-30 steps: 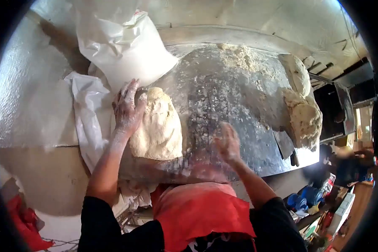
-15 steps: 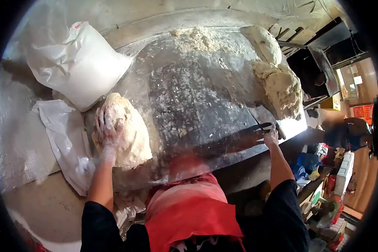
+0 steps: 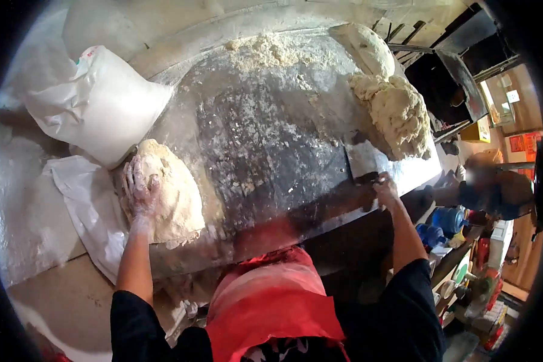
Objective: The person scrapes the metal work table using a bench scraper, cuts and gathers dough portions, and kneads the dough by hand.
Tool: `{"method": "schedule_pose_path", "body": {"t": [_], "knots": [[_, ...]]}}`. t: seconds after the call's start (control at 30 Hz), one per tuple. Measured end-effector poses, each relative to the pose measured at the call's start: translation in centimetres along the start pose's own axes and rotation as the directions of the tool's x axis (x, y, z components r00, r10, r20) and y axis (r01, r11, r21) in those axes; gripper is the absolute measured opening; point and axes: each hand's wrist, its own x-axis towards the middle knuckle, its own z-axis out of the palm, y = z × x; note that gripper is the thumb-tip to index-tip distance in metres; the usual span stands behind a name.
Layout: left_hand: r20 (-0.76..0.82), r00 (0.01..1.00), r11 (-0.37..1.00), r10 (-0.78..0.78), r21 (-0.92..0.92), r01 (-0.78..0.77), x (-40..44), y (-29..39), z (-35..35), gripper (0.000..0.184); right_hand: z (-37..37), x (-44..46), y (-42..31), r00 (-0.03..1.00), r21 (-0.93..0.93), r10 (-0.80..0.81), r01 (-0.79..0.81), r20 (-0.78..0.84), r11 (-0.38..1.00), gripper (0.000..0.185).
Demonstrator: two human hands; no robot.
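The left hand (image 3: 141, 192) lies spread, fingers loose, against the dough (image 3: 175, 199) at the frame's left; right of centre, the right hand (image 3: 385, 188) grips a scraper (image 3: 365, 158) over the counter (image 3: 265, 157).

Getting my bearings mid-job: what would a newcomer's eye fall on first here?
Probably the red apron at the bottom centre and the bulging white sack at the upper left. Next, the pale dough mound at the left of the floury table, with the left hand spread on it. Toward the right, the right hand grips a flat scraper near a rough dough heap.
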Motion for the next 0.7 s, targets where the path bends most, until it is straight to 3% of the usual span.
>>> {"method": "schedule_pose_path", "body": {"t": [0.07, 0.1, 0.2, 0.27, 0.33, 0.4, 0.47, 0.5, 0.6, 0.63, 0.7], "knots": [[0.002, 1.000, 1.000, -0.007, -0.004, 0.007, -0.2, -0.1, 0.0, 0.073, 0.8, -2.2, -3.1, 0.988, 0.049, -0.003, 0.010, -0.151, 0.999, 0.037], [0.002, 1.000, 1.000, -0.009, -0.007, 0.009, -0.3, 0.0, -0.1, 0.072, 0.6, -3.1, -5.4, 0.984, 0.540, 0.170, -0.175, 0.060, 0.823, 0.031], [0.002, 1.000, 1.000, -0.023, -0.012, 0.023, -0.4, 0.0, 0.2, 0.072, 0.2, -9.2, -11.0, 0.975, 0.389, -0.077, 0.154, -0.207, 0.908, 0.025], [0.009, 0.999, 0.999, -0.052, -0.009, 0.052, -0.6, -0.1, 0.4, 0.072, 2.3, -10.4, -9.1, 0.917, 0.170, -0.321, 0.364, -0.239, 0.916, 0.024], [0.030, 0.997, 0.998, -0.064, 0.019, 0.064, -0.7, 0.2, 0.3, 0.071, 2.3, -13.5, -8.9, 0.896, -0.150, -0.442, 0.430, -0.051, 0.890, 0.020], [0.034, 0.999, 0.995, -0.032, 0.093, 0.029, -0.9, 1.2, -1.1, 0.073, 2.0, -15.3, -7.7, 0.820, -0.421, -0.544, 0.564, 0.181, 0.710, 0.027], [-0.091, 0.993, 0.997, -0.078, -0.004, 0.078, -0.9, 3.0, -1.8, 0.075, 1.8, -15.0, -5.8, 0.708, -0.448, -0.609, 0.702, 0.359, 0.553, 0.037], [0.030, 0.964, 0.961, -0.264, 0.098, 0.260, -1.7, 3.0, -1.7, 0.078, 2.0, -14.7, -5.5, 0.707, -0.447, -0.621, 0.701, 0.338, 0.556, 0.047], [0.007, 0.945, 0.943, -0.328, 0.057, 0.327, -2.7, 4.6, -1.0, 0.079, 0.6, -11.1, -6.2, 0.756, -0.525, -0.505, 0.653, 0.415, 0.546, 0.054], [-0.056, 0.950, 0.952, -0.306, -0.003, 0.306, -2.9, 5.5, -0.7, 0.081, -0.3, -9.0, -6.4, 0.731, -0.519, -0.518, 0.681, 0.444, 0.517, 0.062], [-0.085, 0.934, 0.930, -0.347, 0.092, 0.355, -2.8, 6.3, 0.3, 0.083, -0.5, -2.7, -6.6, 0.712, -0.488, -0.557, 0.701, 0.428, 0.521, 0.060]]}}
